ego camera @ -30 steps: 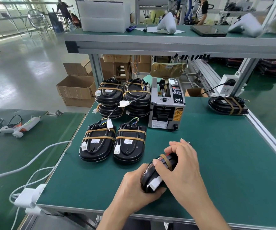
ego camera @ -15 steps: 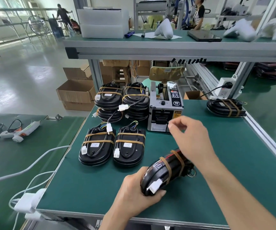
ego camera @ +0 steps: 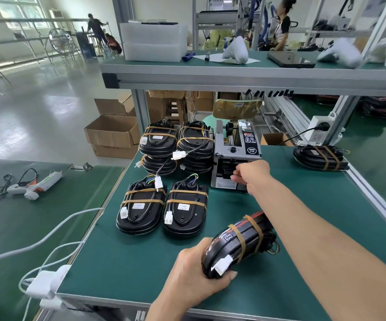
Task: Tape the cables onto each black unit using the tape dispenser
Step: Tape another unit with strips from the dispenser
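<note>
Gripping black unit near table edge, right hand at tape dispenser

right hand left the held black unit and reached to the tape dispenser mouth | fingers curled there, possibly pinching tape, too small to tell | unit's 2 tape bands were uncovered | left hand tilted unit slightly
</note>
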Available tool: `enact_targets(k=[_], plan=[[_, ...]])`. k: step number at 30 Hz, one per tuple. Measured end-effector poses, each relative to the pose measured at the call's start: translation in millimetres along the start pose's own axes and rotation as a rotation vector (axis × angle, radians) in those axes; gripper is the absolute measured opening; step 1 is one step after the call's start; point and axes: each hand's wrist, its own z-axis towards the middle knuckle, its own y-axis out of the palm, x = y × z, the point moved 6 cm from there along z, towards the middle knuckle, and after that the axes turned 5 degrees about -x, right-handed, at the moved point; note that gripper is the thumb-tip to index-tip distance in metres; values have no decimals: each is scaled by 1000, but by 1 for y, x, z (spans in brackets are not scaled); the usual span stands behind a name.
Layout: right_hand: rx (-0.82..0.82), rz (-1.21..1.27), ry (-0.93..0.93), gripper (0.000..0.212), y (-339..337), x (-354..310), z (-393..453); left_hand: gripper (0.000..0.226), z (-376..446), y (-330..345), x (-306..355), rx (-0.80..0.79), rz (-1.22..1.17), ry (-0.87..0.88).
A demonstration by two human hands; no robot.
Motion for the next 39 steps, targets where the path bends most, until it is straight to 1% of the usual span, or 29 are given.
enact_targets(k=[3,8,13,19,23,26,28,30,31,33,34,36,38,39], plan=[[36,90,50,17,2,5,2,49,0,0,1,1,-1,-1],[92,147,100,18,10,7,4,49,0,-1,2,-4,1,-10],[159,138,100,27,15,12,8,45,-1,-1,5,-8,4,3],[213,176,109,21,18,14,6,46,-1,-2,6,-14,4,3],[245,162,103,26,18,14,4,46,-1,-1,5,-8,1,4],[239,155,107,28,18,13,3,46,-1,-1,4,-1,4,8],[218,143,118,28,17,11,1,45,-1,-2,5,4,9,11],[144,127,149,26,14,10,-3,45,-1,-2,5,6,5,10],[60,92,170,21,13,10,-6,45,-2,-2,6,4,0,9],[-135,-75,172,8,9,7,-16,46,-2,-2,6,-3,-11,8],[-200,-160,133,6,1,3,-22,46,-2,-2,7,-4,-15,9],[-236,-251,-5,6,-24,-7,-31,46,-1,-2,6,-1,-19,4],[-236,-240,-125,5,-58,-12,-45,46,0,-2,3,-1,-26,-11],[-249,-219,-152,6,-74,-12,-54,47,0,-2,2,-3,-31,-16]])
